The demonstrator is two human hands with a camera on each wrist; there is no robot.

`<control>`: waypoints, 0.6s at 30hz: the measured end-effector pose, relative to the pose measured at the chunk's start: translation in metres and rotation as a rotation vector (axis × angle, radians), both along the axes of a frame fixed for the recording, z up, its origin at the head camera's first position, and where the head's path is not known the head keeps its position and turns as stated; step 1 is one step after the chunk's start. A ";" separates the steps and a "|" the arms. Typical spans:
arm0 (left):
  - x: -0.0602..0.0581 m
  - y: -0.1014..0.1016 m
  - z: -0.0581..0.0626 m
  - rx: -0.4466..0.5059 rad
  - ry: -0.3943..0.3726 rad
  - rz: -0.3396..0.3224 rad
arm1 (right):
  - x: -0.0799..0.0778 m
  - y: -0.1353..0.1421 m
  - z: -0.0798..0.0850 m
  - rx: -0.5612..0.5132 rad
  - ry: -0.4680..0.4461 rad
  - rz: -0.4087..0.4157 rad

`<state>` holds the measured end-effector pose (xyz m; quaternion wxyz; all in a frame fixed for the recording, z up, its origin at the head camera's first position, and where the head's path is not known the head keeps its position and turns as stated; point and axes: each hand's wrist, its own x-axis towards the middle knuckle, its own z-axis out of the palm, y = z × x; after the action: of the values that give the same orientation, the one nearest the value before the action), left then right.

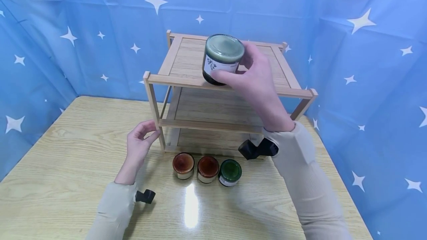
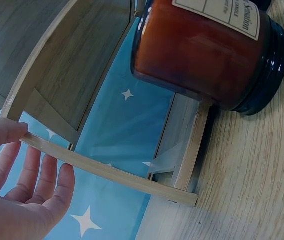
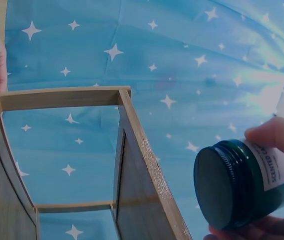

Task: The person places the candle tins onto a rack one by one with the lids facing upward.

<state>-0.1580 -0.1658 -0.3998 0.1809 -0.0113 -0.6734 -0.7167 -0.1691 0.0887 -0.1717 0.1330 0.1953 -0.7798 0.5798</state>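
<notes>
My right hand [image 1: 255, 71] grips a green scented candle jar [image 1: 224, 47] by its sides, thumb across the white label. The jar is held up over the front edge of the top board of a wooden shelf rack [image 1: 185, 53]. In the right wrist view the candle jar [image 3: 251, 175] stands apart from the rack's top rail. My left hand [image 1: 140, 142] is at the rack's front left post [image 1: 153, 106]. The left wrist view has its thumb on one side of the post [image 2: 112, 172] and fingertips along the other.
Two amber candle jars [image 1: 183, 164] [image 1: 208, 167] and a green one [image 1: 230, 171] stand in a row on the wooden table [image 1: 66, 166], before the rack's lowest board. A blue curtain [image 1: 113, 17] with white stars hangs behind and at both sides. Black wrist mounts [image 1: 257, 149] jut from the sleeves.
</notes>
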 end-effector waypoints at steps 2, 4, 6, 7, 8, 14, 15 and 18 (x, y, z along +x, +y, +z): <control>0.000 0.000 0.000 0.000 0.000 -0.001 | -0.003 -0.003 0.001 0.021 -0.012 -0.013; 0.000 0.000 0.000 -0.003 0.000 -0.002 | -0.005 -0.006 0.002 0.034 -0.023 -0.019; 0.000 -0.001 -0.001 -0.009 -0.001 -0.004 | -0.008 -0.009 0.003 0.041 -0.028 -0.017; 0.001 -0.001 -0.001 -0.010 -0.001 -0.005 | -0.010 -0.010 0.003 0.037 -0.028 -0.009; 0.001 -0.001 -0.001 -0.011 -0.002 -0.007 | -0.011 -0.011 0.003 0.032 -0.023 0.001; 0.000 -0.001 -0.001 -0.009 -0.003 -0.014 | -0.016 -0.020 0.005 -0.011 -0.036 0.040; 0.000 -0.001 -0.001 -0.007 -0.001 -0.014 | -0.017 -0.021 0.006 -0.019 -0.048 0.047; 0.000 -0.001 -0.001 -0.007 0.001 -0.015 | -0.018 -0.025 0.009 -0.032 -0.075 0.064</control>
<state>-0.1581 -0.1673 -0.4004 0.1760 -0.0173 -0.6758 -0.7156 -0.1874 0.0632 -0.1630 0.0883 0.1963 -0.7681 0.6030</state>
